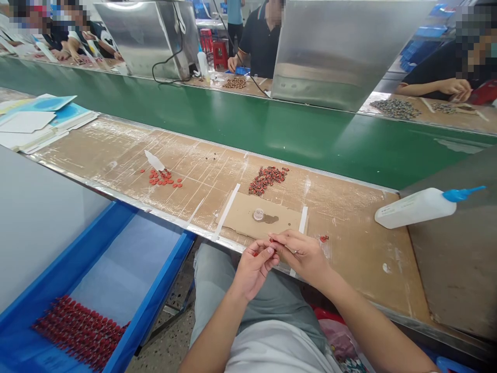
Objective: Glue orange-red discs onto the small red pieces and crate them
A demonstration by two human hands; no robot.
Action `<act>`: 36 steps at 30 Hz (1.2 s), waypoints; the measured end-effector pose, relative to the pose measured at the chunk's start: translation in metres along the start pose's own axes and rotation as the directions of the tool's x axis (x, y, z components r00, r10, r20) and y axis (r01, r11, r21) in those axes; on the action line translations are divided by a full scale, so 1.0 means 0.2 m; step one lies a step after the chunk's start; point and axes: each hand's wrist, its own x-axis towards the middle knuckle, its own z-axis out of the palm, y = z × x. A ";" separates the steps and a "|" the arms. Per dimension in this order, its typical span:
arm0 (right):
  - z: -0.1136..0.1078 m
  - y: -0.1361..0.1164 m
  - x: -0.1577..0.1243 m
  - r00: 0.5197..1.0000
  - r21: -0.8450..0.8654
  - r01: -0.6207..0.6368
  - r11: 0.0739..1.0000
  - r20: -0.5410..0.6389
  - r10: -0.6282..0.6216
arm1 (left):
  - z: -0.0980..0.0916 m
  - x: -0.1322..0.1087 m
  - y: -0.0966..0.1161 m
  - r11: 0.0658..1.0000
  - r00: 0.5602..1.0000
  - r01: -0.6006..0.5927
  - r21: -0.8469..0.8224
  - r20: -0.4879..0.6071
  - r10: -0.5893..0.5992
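My left hand and my right hand meet at the table's front edge, fingertips pinched together. Between them shows a small red piece, mostly hidden by the fingers. Just beyond lies a taped-down cardboard sheet bearing a small clear round pot beside a dark wet stain. Behind the cardboard is a pile of small red-and-dark parts. Farther left are several flat red discs with a white strip. One more red piece lies right of my right hand.
A white bottle with a blue nozzle lies tilted near a metal panel on the right. A blue tray at lower left holds rows of red pieces. Beyond the green belt, co-workers sit among metal housings.
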 end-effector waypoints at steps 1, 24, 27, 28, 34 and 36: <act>0.00 0.00 0.00 1.000 0.005 0.011 1.000 0.004 -0.011 | 0.00 0.00 0.00 1.000 1.000 0.003 -0.001 0.007 -0.003; -0.03 0.03 0.00 0.996 0.029 0.080 0.996 0.026 -0.081 | 0.00 0.00 0.02 0.993 0.995 0.102 -0.057 0.022 -0.101; -0.04 0.03 0.01 0.997 0.040 0.056 0.998 0.044 -0.058 | -0.01 0.00 0.02 0.990 0.992 0.124 -0.072 0.016 -0.123; -0.04 0.03 0.01 0.997 0.042 0.048 0.998 0.050 -0.051 | -0.01 0.00 0.02 0.988 0.991 0.130 -0.078 0.015 -0.130; -0.05 0.02 0.02 0.997 0.028 0.019 0.999 0.079 -0.021 | -0.02 0.00 0.01 0.984 0.990 0.144 -0.101 0.010 -0.144; -0.06 0.02 0.02 0.995 0.011 0.020 1.000 0.096 -0.021 | -0.02 0.00 0.01 0.985 0.989 0.145 -0.097 0.010 -0.145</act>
